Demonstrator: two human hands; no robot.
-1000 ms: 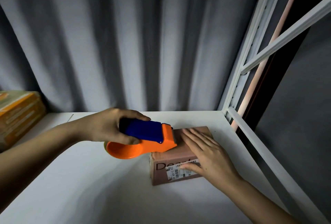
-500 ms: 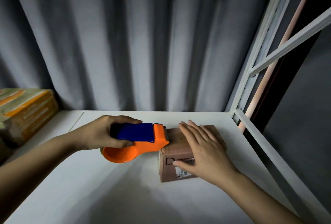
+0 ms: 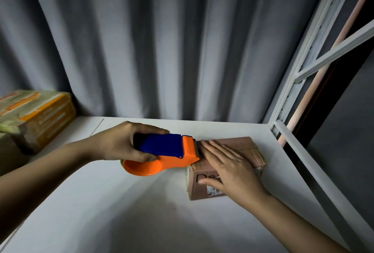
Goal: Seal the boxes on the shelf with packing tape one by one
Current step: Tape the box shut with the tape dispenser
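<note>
A small brown cardboard box (image 3: 245, 145) with a printed label on its near side lies on the white shelf (image 3: 121, 202), toward the right. My right hand (image 3: 228, 167) lies flat on the box top with straight fingers, thumb down the near side. My left hand (image 3: 125, 141) grips the blue handle of an orange tape dispenser (image 3: 172, 151). The dispenser's front end touches the box's left top edge, just beside my right fingertips.
Yellow and orange boxes (image 3: 34, 115) are stacked at the shelf's far left. A grey curtain (image 3: 162, 40) hangs behind. The white metal shelf frame (image 3: 303, 66) rises at the right, with a rail along the right edge.
The dispenser has slid left off the box top to its left edge. My right hand has stayed flat on the box.
</note>
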